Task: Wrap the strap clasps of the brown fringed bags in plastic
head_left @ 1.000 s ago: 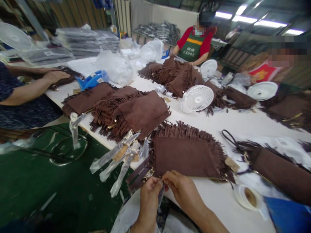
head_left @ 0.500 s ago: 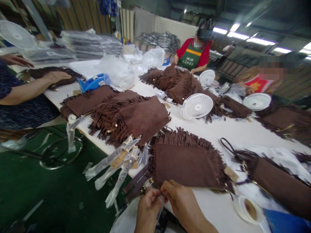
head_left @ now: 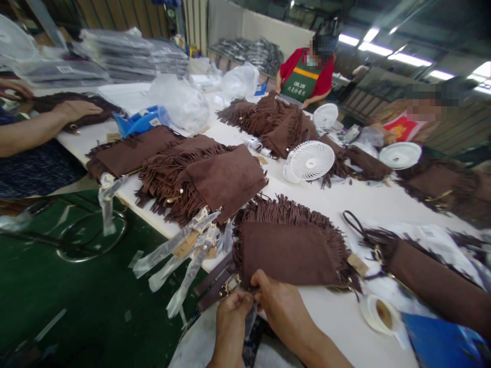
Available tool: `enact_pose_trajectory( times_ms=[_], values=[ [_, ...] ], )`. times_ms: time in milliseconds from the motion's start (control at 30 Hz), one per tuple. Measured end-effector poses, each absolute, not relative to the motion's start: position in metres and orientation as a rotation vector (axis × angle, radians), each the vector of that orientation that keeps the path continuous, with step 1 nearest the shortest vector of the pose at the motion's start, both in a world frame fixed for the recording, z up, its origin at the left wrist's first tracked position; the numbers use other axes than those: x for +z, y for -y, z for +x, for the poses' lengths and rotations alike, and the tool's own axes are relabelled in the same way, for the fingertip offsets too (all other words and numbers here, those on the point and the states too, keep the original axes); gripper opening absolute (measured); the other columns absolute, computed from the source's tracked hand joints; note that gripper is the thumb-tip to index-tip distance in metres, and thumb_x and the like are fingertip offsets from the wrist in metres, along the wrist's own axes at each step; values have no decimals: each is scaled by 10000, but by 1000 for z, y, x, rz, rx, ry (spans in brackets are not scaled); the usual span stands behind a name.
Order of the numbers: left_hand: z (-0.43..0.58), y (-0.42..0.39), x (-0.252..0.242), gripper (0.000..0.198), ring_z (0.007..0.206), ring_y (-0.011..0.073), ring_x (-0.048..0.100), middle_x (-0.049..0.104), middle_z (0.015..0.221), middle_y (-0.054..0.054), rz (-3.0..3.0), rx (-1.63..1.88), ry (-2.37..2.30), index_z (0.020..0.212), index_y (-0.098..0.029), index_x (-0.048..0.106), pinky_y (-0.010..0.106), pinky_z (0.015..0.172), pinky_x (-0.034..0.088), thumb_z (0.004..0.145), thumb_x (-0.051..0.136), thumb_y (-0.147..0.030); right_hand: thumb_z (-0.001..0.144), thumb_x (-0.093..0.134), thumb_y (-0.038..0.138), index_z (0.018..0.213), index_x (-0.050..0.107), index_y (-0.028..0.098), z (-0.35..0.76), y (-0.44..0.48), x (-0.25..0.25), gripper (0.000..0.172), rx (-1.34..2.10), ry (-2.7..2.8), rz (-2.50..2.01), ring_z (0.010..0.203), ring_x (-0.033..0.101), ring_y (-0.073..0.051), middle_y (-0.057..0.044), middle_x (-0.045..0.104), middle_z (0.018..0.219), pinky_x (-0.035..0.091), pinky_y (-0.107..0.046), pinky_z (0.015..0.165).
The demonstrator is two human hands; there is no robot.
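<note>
A dark brown fringed bag (head_left: 287,250) lies flat at the table's near edge, its fringe spread along the far side. Just below its lower left corner, my left hand (head_left: 233,319) is closed in a pinch. Close against it, my right hand (head_left: 282,306) is also closed, its fingertips meeting the left ones. A strip of clear plastic (head_left: 250,323) hangs down from between the fingers; its upper end is hidden by them. Beside my left fingers are a gold clasp (head_left: 230,285) and a brown strap (head_left: 215,286) reaching past the table edge.
More brown bags (head_left: 226,174) are heaped left of centre, with plastic-wrapped straps (head_left: 187,291) hanging over the edge. A tape roll (head_left: 379,314), another bag (head_left: 437,281) and a white fan (head_left: 310,161) are on the table. Co-workers stand around it, one person's hand (head_left: 79,110) at far left.
The camera view has shifted slightly, so the scene sits a little higher and further left. My right hand has risen slightly against the bag's edge, and more of the plastic strip shows.
</note>
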State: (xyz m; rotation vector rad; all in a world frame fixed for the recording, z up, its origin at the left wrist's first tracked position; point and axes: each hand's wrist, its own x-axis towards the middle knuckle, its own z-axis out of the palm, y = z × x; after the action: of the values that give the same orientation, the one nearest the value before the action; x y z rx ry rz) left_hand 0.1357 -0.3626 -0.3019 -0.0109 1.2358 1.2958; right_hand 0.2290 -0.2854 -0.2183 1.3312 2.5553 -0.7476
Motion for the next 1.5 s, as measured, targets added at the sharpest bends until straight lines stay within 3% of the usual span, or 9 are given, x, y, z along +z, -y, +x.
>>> enact_pose_trajectory(
  times_ms=[67, 167, 433, 633, 800, 1000, 1200, 1500],
  values=[
    [135, 364, -293, 293, 524, 136, 566, 670, 567, 42, -29, 1275, -1241, 648, -129, 656, 225, 549, 387, 632, 774, -397, 795, 460, 98, 1085, 487, 207, 231, 285, -222, 311, -826, -2540, 1382, 711, 661, -181, -1, 691, 752, 356, -234, 596],
    [133, 365, -280, 193, 617, 156, 600, 695, 659, 54, -56, 1308, -1198, 711, -121, 675, 244, 624, 433, 673, 727, -304, 811, 446, 105, 1062, 461, 206, 235, 286, -223, 271, -961, -2531, 1427, 714, 656, -177, 2, 678, 741, 371, -231, 615],
    [126, 360, -269, 129, 685, 181, 642, 718, 712, 92, -197, 1259, -988, 726, -86, 720, 252, 689, 490, 618, 745, -152, 800, 417, 79, 1029, 466, 238, 246, 296, -221, 283, -1288, -2520, 1588, 728, 624, -154, 17, 652, 794, 400, -233, 669],
    [124, 358, -269, 41, 650, 162, 642, 716, 695, 85, -331, 1165, -904, 711, -95, 725, 220, 616, 492, 670, 725, -91, 788, 493, 130, 930, 485, 240, 249, 302, -234, 180, -1565, -2314, 1907, 658, 601, -149, 39, 649, 712, 393, -229, 607],
    [125, 358, -266, 68, 692, 173, 663, 726, 741, 96, -349, 1143, -962, 753, -89, 724, 231, 661, 521, 720, 678, -52, 823, 520, 203, 884, 499, 238, 245, 313, -242, 73, -1781, -2186, 2107, 667, 604, -147, 37, 646, 738, 417, -227, 600],
    [126, 357, -263, 86, 685, 163, 663, 730, 761, 99, -331, 1142, -985, 755, -91, 722, 215, 655, 520, 745, 652, -43, 848, 566, 336, 792, 544, 227, 241, 329, -250, 125, -1623, -2165, 2357, 635, 564, -155, 33, 599, 693, 430, -246, 620],
    [131, 359, -266, 93, 692, 167, 654, 722, 763, 104, -328, 1206, -1004, 772, -88, 714, 232, 686, 514, 722, 654, -38, 894, 512, 379, 826, 621, 208, 241, 338, -253, 214, -1406, -2350, 2340, 781, 600, -187, -22, 638, 824, 432, -269, 718],
    [142, 366, -260, 77, 661, 144, 602, 662, 681, 26, -139, 1350, -1119, 728, -137, 663, 218, 638, 456, 676, 719, -139, 888, 525, 414, 889, 634, 207, 237, 343, -242, 234, -1608, -2204, 2282, 776, 623, -194, -33, 670, 859, 456, -282, 707]
  ],
)
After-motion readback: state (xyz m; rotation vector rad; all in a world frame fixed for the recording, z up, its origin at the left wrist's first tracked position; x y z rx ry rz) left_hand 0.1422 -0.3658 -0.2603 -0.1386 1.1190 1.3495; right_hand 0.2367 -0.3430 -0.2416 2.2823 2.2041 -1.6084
